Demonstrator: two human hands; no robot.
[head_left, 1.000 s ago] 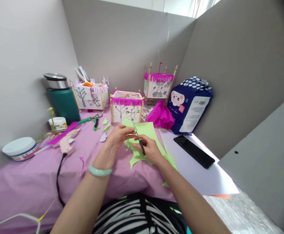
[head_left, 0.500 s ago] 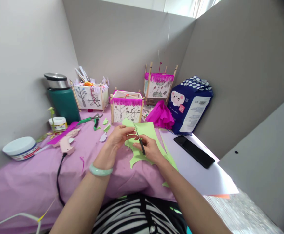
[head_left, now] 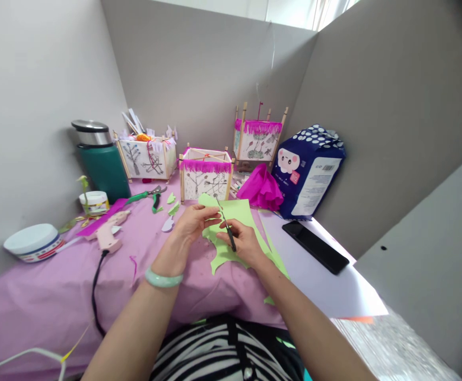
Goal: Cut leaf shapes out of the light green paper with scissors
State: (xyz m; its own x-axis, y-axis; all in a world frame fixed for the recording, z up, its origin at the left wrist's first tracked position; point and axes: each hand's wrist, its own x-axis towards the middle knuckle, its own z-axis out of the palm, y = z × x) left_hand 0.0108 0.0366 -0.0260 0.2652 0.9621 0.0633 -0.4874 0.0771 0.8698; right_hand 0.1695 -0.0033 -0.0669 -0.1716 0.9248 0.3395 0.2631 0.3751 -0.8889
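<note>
My left hand (head_left: 195, 222), a pale green bangle on its wrist, pinches a piece of light green paper (head_left: 242, 210) near its left part. In my right hand (head_left: 246, 243) is a pair of scissors with black handles (head_left: 231, 239). Their blades point away from me and lie at the paper, close to my left fingertips. The sheet's lower left edge is ragged with curved cut-outs. Several small cut leaf-like pieces (head_left: 173, 208), green and pale lilac, lie on the cloth to the left of my left hand.
Behind the paper stands a stick-framed paper lantern (head_left: 207, 182) with magenta fringe. Pruning shears (head_left: 147, 196), a pink glue gun (head_left: 109, 231) and a green flask (head_left: 103, 169) are to the left. Magenta crepe paper (head_left: 260, 188), a blue package (head_left: 308, 174) and a black phone (head_left: 315, 247) are to the right.
</note>
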